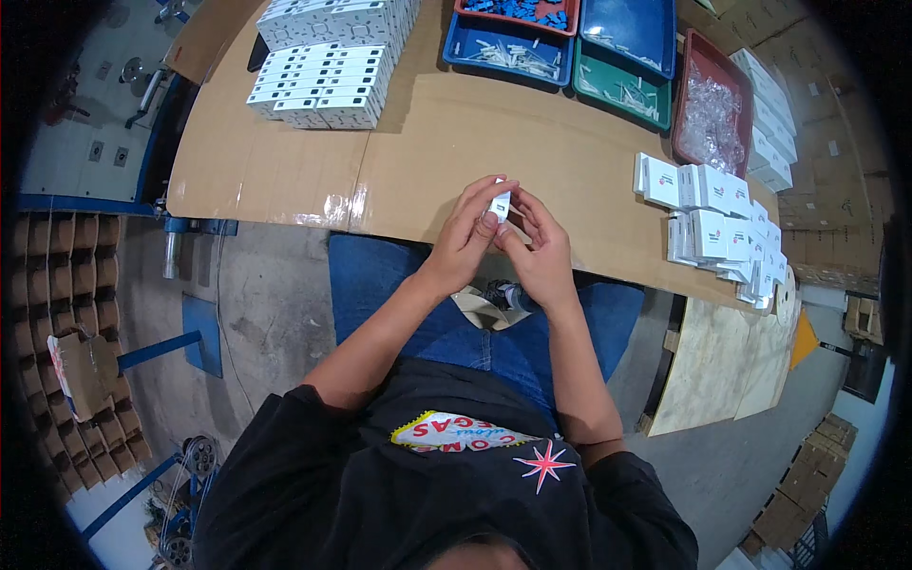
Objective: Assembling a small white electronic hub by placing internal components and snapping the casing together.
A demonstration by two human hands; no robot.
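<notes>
A small white box [501, 203] with a dark mark on its side is held up between both hands, above the near edge of the cardboard-covered table [437, 152]. My left hand [463, 236] grips it from the left, thumb in front and fingers curled behind. From the right, my right hand [540, 245] closes on it with thumb and fingertips. The fingers cover part of the box, and its far side is hidden.
Stacked white boxes [328, 81] stand at the far left. Small parts fill a blue tray [456, 59], a green tray [584, 93] and others at the back. A red tray [680, 142] holds clear plastic pieces. White flat boxes [711, 233] pile up at the right edge.
</notes>
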